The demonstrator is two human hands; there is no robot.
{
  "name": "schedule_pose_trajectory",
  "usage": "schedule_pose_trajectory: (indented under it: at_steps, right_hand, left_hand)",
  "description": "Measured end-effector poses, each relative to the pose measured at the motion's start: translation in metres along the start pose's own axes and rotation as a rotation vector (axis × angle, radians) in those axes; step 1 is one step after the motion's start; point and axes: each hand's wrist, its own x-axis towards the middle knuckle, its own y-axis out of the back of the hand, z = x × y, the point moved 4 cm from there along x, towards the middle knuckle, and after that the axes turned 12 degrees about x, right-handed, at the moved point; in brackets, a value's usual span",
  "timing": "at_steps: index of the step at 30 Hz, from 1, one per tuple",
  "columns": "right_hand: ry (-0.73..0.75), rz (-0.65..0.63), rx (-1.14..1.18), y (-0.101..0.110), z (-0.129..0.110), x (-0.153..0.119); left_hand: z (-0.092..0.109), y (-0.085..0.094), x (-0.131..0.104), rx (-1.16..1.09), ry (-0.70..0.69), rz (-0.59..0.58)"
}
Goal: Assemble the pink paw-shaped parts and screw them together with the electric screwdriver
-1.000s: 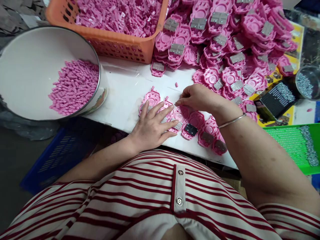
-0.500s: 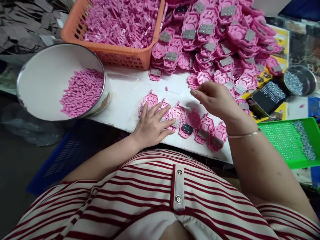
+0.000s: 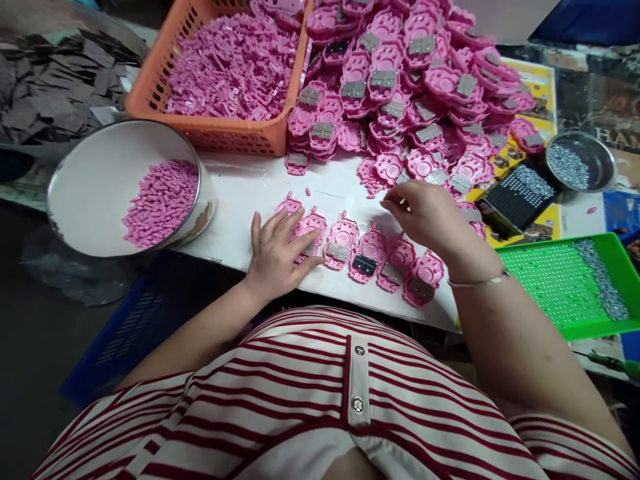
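Observation:
On the white tabletop (image 3: 235, 200), several pink plastic casing halves lie in a slanting row. My left hand (image 3: 280, 257) rests with fingers spread over the two leftmost, partly hiding them. To its right sits a pink casing half with a grey plate (image 3: 343, 240), then a casing half with a black plate (image 3: 369, 253). My right hand (image 3: 420, 213) hovers above the right part of the row, thumb and fingertips pinched together. Whatever may be between those fingertips is too small to make out. The casing half at the row's right end (image 3: 425, 275) lies below the right hand.
A large heap of pink casings (image 3: 390, 80) fills the back. An orange basket (image 3: 210, 137) holds small pink parts; a white enamel basin (image 3: 90, 180) holds pink pegs. At right are a metal bowl (image 3: 605, 163) of screws, a black tray (image 3: 515, 203) and a green tray (image 3: 550, 287).
My left hand has slid left along the row, uncovering the third casing half. My right hand stays pinched above the row. The whole view has shifted slightly.

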Motion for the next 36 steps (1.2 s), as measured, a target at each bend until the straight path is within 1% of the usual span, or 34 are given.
schedule_pose_trajectory:
  at_steps: [3,5,8,10,12,14,18,21,24,27,29,31,34,36]
  right_hand:
    - [0.019,-0.055,-0.126,-0.022,0.000,0.033]
    - [0.032,-0.070,-0.176,-0.031,0.003,0.041]
    - [0.044,-0.096,-0.191,-0.032,0.007,0.040]
    - [0.022,-0.083,-0.186,-0.025,0.007,0.036]
    - [-0.014,-0.045,-0.163,-0.017,0.006,0.033]
    - [-0.036,-0.003,-0.120,-0.011,0.003,0.032]
    - [-0.005,0.022,-0.021,-0.008,-0.002,0.031]
    - [-0.029,0.065,0.038,-0.006,0.005,0.033]
    - [-0.068,0.127,0.001,-0.002,0.019,0.038]
    - [-0.050,0.132,-0.157,-0.001,0.023,0.044]
    - [-0.011,0.099,-0.279,-0.005,0.017,0.046]
    - [0.028,0.065,-0.355,-0.011,0.008,0.047]
    - [0.068,0.054,-0.373,-0.016,-0.001,0.048]
    - [0.081,0.064,-0.352,-0.015,0.000,0.049]
  left_hand:
    - [-0.015,0.002,-0.003,0.030,0.053,0.010]
    - [-0.026,0.004,-0.004,0.054,0.076,0.018]
    - [-0.039,0.002,-0.002,0.063,0.112,-0.012]
    - [-0.042,-0.004,0.002,0.020,0.121,-0.074]
    - [-0.039,-0.012,0.006,-0.044,0.098,-0.144]
    - [-0.032,-0.018,0.009,-0.089,0.053,-0.185]
    - [-0.013,-0.023,0.013,-0.097,0.000,-0.198]
    - [-0.001,-0.025,0.015,-0.096,-0.032,-0.206]
    - [0.006,-0.026,0.016,-0.114,-0.078,-0.210]
    - [0.004,-0.026,0.018,-0.113,-0.043,-0.167]
    - [0.001,-0.024,0.022,-0.101,-0.005,-0.119]
    - [-0.001,-0.020,0.027,-0.092,0.008,-0.076]
    - [-0.001,-0.013,0.037,-0.093,0.017,-0.021]
    - [0.000,-0.008,0.044,-0.126,0.026,0.030]
